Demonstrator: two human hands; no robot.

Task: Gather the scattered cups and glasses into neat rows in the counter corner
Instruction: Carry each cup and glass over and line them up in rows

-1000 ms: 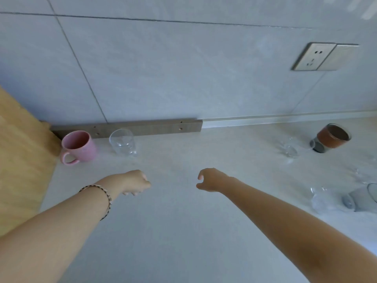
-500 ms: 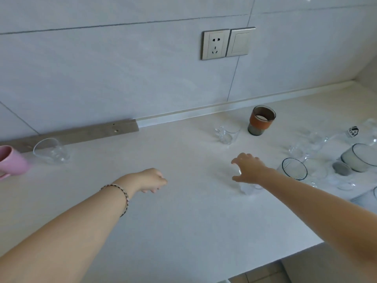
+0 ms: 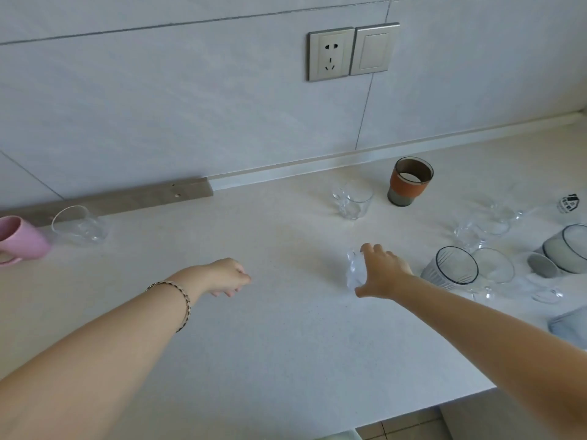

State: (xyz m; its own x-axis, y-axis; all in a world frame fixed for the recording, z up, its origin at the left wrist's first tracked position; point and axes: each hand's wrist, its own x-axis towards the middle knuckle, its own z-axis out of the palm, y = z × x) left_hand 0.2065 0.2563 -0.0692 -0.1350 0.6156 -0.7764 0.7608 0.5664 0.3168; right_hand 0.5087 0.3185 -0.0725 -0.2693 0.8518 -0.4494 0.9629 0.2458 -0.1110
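My right hand (image 3: 382,273) curls around a small clear glass (image 3: 354,269) at mid counter, fingers over its top and thumb below. My left hand (image 3: 227,277) hovers loosely curled above the counter, holding nothing. At the far left a pink mug (image 3: 20,241) and a clear tumbler (image 3: 77,223) stand side by side near the wall. Further right are a clear glass mug (image 3: 352,200), an orange-banded cup (image 3: 409,182), a ribbed grey glass (image 3: 451,269) and several more clear and grey glasses (image 3: 486,222).
The pale counter (image 3: 270,338) ends in a front edge at lower right, with floor tiles below. A metal strip (image 3: 127,201) runs along the wall base at left. A socket and switch (image 3: 352,52) sit on the tiled wall.
The view swung right from the pink mug's corner towards the scattered glasses. My right hand reached right and closed around the small clear glass. My left hand stayed hovering.
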